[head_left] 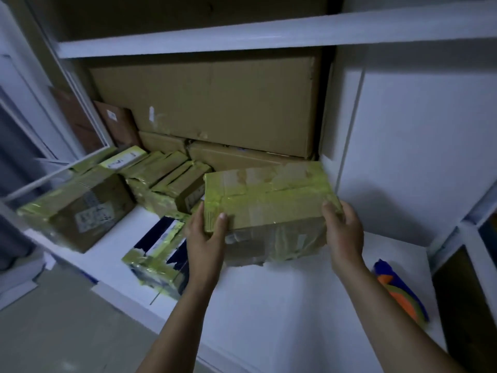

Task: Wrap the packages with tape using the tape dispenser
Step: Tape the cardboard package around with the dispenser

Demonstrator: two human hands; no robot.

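Head view. Holding a yellow-taped cardboard package (269, 205) over the white shelf (282, 297): left hand (205, 232) curled round its left end, thumb on top; right hand (343, 232) curled round its right end. Far right on the shelf, blurred, perhaps the tape dispenser (400, 292).

A single wide-angle camera, worn on the head, is looking forward and down from close behind the left hand (205, 232) and right hand (343, 234). Both forearms are entering from the bottom edge, and a white shelf (269, 292) is stretching beneath and beyond the hands.
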